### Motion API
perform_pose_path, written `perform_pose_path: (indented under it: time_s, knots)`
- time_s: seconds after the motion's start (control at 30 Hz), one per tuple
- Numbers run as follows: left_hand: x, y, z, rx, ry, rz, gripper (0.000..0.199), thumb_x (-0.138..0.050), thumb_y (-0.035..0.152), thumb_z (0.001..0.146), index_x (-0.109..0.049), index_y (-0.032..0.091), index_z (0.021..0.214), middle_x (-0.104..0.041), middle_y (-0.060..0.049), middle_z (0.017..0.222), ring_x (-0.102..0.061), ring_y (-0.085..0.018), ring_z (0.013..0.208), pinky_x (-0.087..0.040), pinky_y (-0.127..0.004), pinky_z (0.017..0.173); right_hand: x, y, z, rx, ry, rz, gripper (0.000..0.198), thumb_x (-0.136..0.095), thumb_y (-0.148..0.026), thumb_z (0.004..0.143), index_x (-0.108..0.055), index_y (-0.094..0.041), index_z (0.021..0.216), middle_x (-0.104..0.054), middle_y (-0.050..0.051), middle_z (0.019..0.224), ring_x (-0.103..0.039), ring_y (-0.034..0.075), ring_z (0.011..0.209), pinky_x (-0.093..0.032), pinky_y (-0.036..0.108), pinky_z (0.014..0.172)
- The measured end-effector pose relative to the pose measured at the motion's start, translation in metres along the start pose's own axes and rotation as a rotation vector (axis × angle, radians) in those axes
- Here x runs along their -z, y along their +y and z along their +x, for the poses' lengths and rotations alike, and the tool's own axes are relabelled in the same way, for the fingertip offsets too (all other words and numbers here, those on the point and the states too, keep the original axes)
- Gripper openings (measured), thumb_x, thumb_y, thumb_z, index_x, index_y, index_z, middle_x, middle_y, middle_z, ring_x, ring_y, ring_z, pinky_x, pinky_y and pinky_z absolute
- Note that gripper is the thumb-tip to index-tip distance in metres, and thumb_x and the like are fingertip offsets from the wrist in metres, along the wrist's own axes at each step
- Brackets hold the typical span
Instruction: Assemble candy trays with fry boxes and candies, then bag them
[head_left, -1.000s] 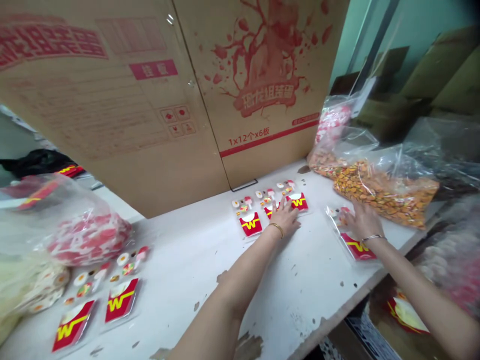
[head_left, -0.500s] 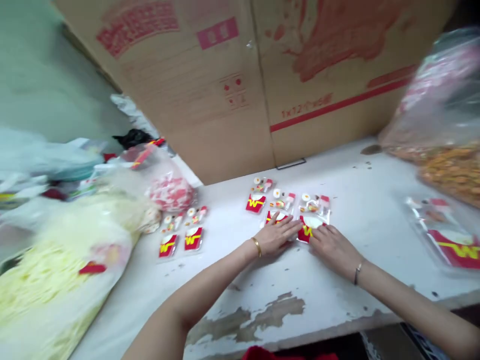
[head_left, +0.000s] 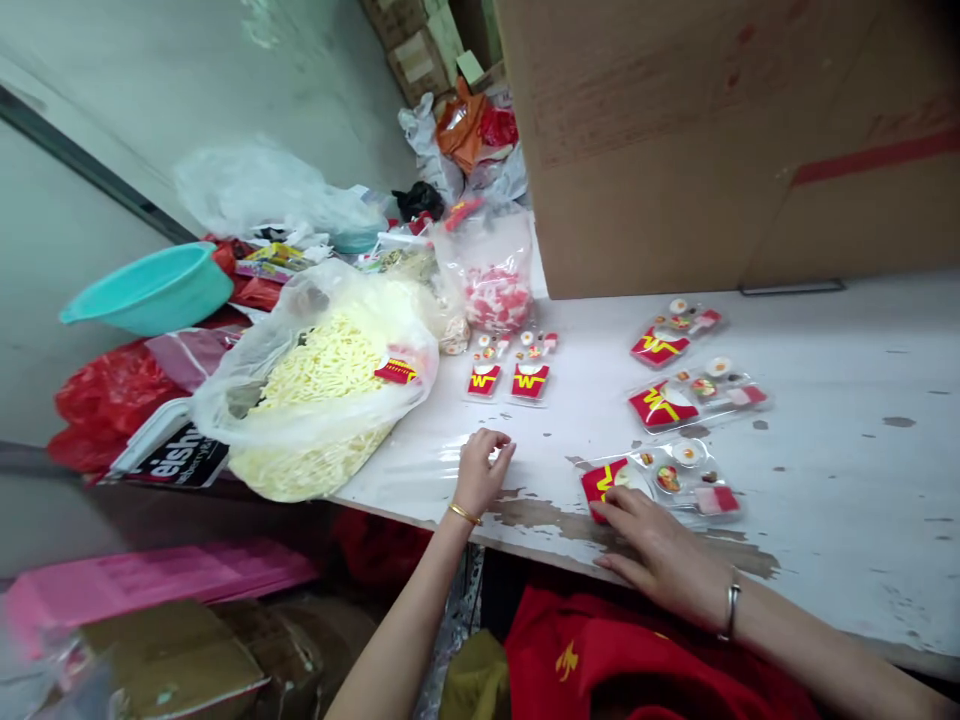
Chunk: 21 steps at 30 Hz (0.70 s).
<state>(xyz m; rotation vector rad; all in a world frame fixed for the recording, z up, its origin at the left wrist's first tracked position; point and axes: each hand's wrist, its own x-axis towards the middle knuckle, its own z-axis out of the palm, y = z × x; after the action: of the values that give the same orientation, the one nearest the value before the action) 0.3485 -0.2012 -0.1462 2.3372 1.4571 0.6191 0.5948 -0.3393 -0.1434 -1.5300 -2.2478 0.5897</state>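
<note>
My left hand (head_left: 482, 470) hovers near the table's front edge, fingers loosely curled with a gap at the thumb and nothing in them. It is between the packs and a plastic bag of pale yellow fry-shaped pieces (head_left: 319, 365). A red fries carton (head_left: 396, 370) with yellow markings lies on those pieces. My right hand (head_left: 656, 555) is open, its fingertips on the lower left of a clear pack (head_left: 686, 455) with a red carton and small toy foods. Behind that pack lie a second clear pack (head_left: 664, 403) and a third (head_left: 660, 345).
Two similar packs, a left one (head_left: 483, 380) and a right one (head_left: 530, 380), lie beyond my left hand. A bag of pink-and-white pieces (head_left: 496, 295) stands behind them. A large cardboard box (head_left: 637, 200) borders the table's back. A turquoise basin (head_left: 150, 290) sits at far left.
The view has swung left. My left hand has come off the packs and moved left towards the bag of pale pieces. My right hand stays at the nearest pack, its fingers now more spread.
</note>
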Motion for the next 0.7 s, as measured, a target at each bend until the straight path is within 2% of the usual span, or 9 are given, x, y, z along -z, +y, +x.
perform_pose_path:
  time_s: [0.07,0.13,0.2,0.27,0.33,0.4,0.47,0.6,0.7]
  knots:
    - [0.004,-0.025,-0.010,0.087,0.002,0.080,0.021,-0.056,0.039,0.084,-0.057,0.019,0.091,-0.059,-0.004,0.090,-0.054,-0.018,0.086,-0.041,-0.033,0.079,0.001,0.012,0.006,0.067,0.058,-0.120,0.070,-0.059,-0.052,0.078,-0.039,-0.021,0.137,-0.045,0.016,0.135,-0.040,0.031,0.124,-0.034,0.049,0.100]
    - [0.001,-0.041,-0.017,0.139,-0.004,0.139,0.020,-0.058,0.037,0.081,-0.056,0.019,0.090,-0.058,-0.003,0.090,-0.053,-0.018,0.086,-0.040,-0.032,0.077,0.003,0.032,0.010,0.126,0.093,-0.254,0.099,-0.063,-0.067,0.064,-0.029,-0.019,0.143,-0.034,0.018,0.144,-0.028,0.037,0.133,-0.020,0.058,0.105]
    - [-0.004,-0.050,-0.021,0.163,0.003,0.175,0.012,-0.054,0.030,0.084,-0.055,0.019,0.086,-0.058,-0.003,0.087,-0.053,-0.018,0.084,-0.039,-0.031,0.075,0.002,0.053,0.013,0.167,0.084,-0.324,0.115,-0.062,-0.076,0.054,-0.025,-0.018,0.145,-0.031,0.019,0.146,-0.023,0.039,0.135,-0.014,0.061,0.106]
    - [-0.007,-0.051,-0.023,0.174,0.013,0.185,0.009,-0.049,0.024,0.086,-0.055,0.018,0.083,-0.058,-0.004,0.084,-0.053,-0.018,0.082,-0.038,-0.031,0.074,0.000,0.067,0.016,0.183,0.053,-0.344,0.114,-0.060,-0.077,0.054,-0.025,-0.018,0.145,-0.039,0.019,0.141,-0.029,0.039,0.132,-0.014,0.060,0.106]
    - [-0.010,-0.045,-0.025,0.165,-0.001,0.155,0.011,-0.046,0.021,0.086,-0.055,0.018,0.081,-0.058,-0.004,0.081,-0.053,-0.017,0.080,-0.038,-0.030,0.074,-0.002,0.070,0.019,0.191,0.015,-0.338,0.104,-0.059,-0.072,0.061,-0.029,-0.017,0.144,-0.049,0.019,0.131,-0.040,0.036,0.124,-0.020,0.056,0.105]
    - [-0.014,-0.034,-0.030,0.114,-0.043,0.073,0.014,-0.045,0.023,0.087,-0.055,0.018,0.079,-0.058,-0.003,0.080,-0.053,-0.017,0.079,-0.039,-0.030,0.074,-0.002,0.062,0.021,0.185,-0.001,-0.324,0.094,-0.060,-0.063,0.067,-0.031,-0.016,0.143,-0.053,0.018,0.124,-0.047,0.033,0.116,-0.029,0.050,0.102]
    - [-0.019,-0.019,-0.038,0.058,-0.085,-0.045,0.016,-0.046,0.026,0.088,-0.055,0.018,0.078,-0.059,-0.002,0.079,-0.053,-0.016,0.077,-0.039,-0.029,0.074,0.001,0.048,0.022,0.182,0.010,-0.307,0.090,-0.061,-0.057,0.070,-0.030,-0.016,0.144,-0.052,0.017,0.123,-0.047,0.031,0.113,-0.035,0.045,0.097]
    - [-0.030,0.005,-0.048,0.068,-0.119,-0.337,0.023,-0.044,0.034,0.090,-0.056,0.018,0.078,-0.057,-0.001,0.076,-0.052,-0.013,0.073,-0.041,-0.026,0.070,0.009,0.022,0.019,0.210,0.016,-0.262,0.094,-0.061,-0.059,0.069,-0.024,-0.019,0.146,-0.051,0.016,0.124,-0.047,0.031,0.110,-0.036,0.044,0.093]
    - [-0.030,0.014,-0.042,0.074,-0.161,-0.484,0.028,-0.044,0.038,0.090,-0.055,0.017,0.076,-0.055,0.001,0.072,-0.050,-0.012,0.069,-0.040,-0.024,0.066,0.012,0.013,0.016,0.222,-0.029,-0.252,0.092,-0.061,-0.059,0.068,-0.029,-0.018,0.144,-0.054,0.015,0.119,-0.049,0.030,0.105,-0.037,0.043,0.090]
